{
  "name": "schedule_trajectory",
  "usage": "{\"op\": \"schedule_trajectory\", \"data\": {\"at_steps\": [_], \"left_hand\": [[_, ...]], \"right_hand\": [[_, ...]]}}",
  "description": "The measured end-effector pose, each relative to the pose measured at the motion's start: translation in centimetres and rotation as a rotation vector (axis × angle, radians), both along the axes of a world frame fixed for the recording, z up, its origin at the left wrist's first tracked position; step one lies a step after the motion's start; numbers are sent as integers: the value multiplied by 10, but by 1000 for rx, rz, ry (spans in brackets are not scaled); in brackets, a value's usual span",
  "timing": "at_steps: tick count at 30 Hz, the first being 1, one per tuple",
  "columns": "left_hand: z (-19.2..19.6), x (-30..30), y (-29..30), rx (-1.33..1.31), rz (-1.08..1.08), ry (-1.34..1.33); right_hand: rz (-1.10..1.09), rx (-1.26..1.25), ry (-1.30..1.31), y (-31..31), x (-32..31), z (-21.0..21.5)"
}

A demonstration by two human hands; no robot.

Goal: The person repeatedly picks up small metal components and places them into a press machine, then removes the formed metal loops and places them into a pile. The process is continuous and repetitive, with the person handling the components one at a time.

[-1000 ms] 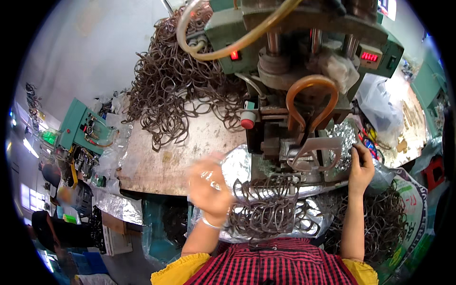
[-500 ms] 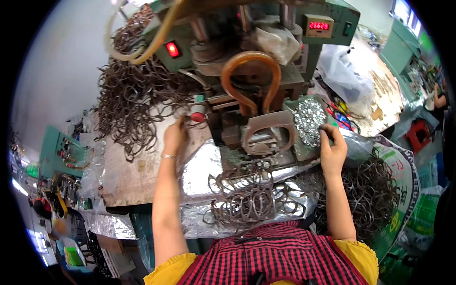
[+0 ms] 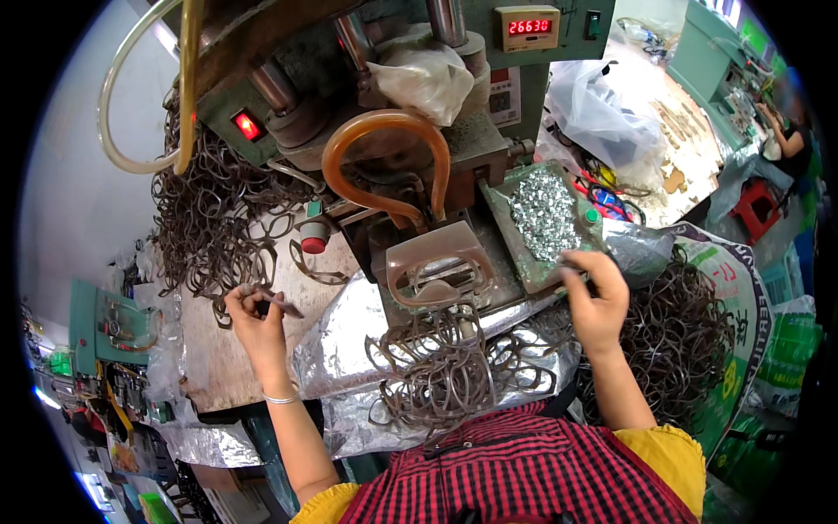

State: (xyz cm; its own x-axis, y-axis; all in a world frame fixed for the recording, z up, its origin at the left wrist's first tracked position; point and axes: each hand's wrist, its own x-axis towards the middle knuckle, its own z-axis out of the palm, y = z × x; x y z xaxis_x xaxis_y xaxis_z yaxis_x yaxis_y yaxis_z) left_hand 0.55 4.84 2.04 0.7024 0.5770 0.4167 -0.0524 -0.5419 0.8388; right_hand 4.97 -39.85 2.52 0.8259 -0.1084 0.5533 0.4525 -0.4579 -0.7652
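Observation:
My left hand [image 3: 260, 339] is closed on a dark brown curved frame piece [image 3: 285, 303], beside a large heap of similar looped frame pieces [image 3: 214, 201] on the board. On the other side, my right hand [image 3: 601, 307] has thumb and forefinger pinched at the near right corner of a tray [image 3: 515, 236]. Small shiny silver metal bits [image 3: 543, 214] fill that tray; whatever lies between the fingertips is too small to make out. Between my hands sits the press fixture [image 3: 441, 266], with a brown frame-shaped part in front and an orange-brown hose loop [image 3: 384, 122] above.
A green press with a lit red switch [image 3: 247, 125] and a red display [image 3: 530, 27] stands ahead. Its red button [image 3: 314, 237] is left of the fixture. More frame pieces [image 3: 428, 371] lie on silver foil before me, others in a sack [image 3: 681, 341] at right. Another person works far right.
My left hand has moved left and nearer me, now with a frame piece in it. The right hand has dropped slightly to the tray's near corner. The head view has shifted.

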Motion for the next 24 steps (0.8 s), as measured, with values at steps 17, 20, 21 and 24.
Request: {"op": "schedule_trajectory", "data": {"at_steps": [17,20,21,24], "left_hand": [[-42,-3,-66,-276,19,12],[-16,-1,-91,-245,-22,-250],[-2,4,-100,-158,-62,-353],[61,11,-126,124,-195,-675]], "right_hand": [[472,616,227,101,40,42],[494,715,342,104,37,43],[468,732,320,105,38,38],[529,783,396,105,39,46]]}}
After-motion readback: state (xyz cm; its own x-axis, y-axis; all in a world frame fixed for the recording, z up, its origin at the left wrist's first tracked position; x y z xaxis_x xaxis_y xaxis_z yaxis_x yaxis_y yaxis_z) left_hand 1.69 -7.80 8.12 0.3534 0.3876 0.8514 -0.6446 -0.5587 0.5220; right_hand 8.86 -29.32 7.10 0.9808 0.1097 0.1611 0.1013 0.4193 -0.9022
